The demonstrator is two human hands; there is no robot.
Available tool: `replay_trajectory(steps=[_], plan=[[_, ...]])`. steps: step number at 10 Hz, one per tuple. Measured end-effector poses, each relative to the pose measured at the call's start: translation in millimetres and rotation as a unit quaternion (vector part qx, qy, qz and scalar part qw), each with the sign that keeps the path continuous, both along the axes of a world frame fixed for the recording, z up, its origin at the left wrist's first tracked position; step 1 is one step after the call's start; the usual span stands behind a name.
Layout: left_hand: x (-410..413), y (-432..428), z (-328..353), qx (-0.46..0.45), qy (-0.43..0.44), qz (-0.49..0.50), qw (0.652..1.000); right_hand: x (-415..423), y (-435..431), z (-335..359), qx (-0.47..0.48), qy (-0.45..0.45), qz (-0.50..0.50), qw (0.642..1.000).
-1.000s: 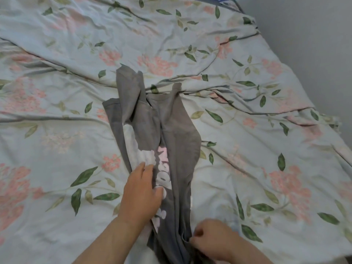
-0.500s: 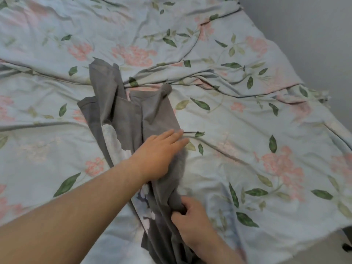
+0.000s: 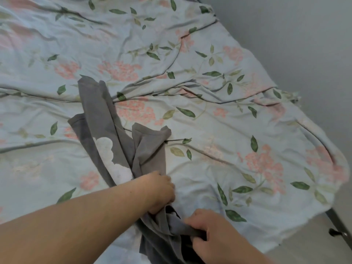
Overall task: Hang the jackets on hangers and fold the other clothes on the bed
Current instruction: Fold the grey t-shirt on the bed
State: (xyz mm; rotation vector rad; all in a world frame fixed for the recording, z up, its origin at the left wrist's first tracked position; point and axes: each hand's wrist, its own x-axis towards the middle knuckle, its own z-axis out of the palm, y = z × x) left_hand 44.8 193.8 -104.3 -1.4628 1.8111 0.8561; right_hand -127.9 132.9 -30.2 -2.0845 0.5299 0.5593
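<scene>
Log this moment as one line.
left hand: grips shirt | right hand: pinches shirt | shirt: bunched lengthwise on bed | fold: not done

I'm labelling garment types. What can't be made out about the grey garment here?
Head view:
- grey garment: bunched; near end cut off by the bottom edge.
- white print: partly covered by the left hand.
- right hand: covers the fabric it pinches.
- dark object, lower right: too small.
</scene>
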Motion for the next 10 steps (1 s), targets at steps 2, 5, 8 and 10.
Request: replay_trajectory(steps=[2, 5, 8, 10], plan=[[6, 37, 12, 0.047, 0.047, 0.169, 0.983, 3, 6, 26, -0.003, 0.045, 0.019, 0.999], [61, 97, 185, -0.221, 0.331, 0.587, 0.705, -3, -3, 141, -0.099, 0.007, -0.041, 0.994], [46, 166, 454, -0.447, 0.417, 0.576, 0.543, 33, 28, 329, -0.075, -0.072, -0.106, 0.989], [54, 213, 601, -0.640, 0.425, 0.511, 0.384, 49, 94, 448, -0.086, -0.246, -0.167, 0.951]])
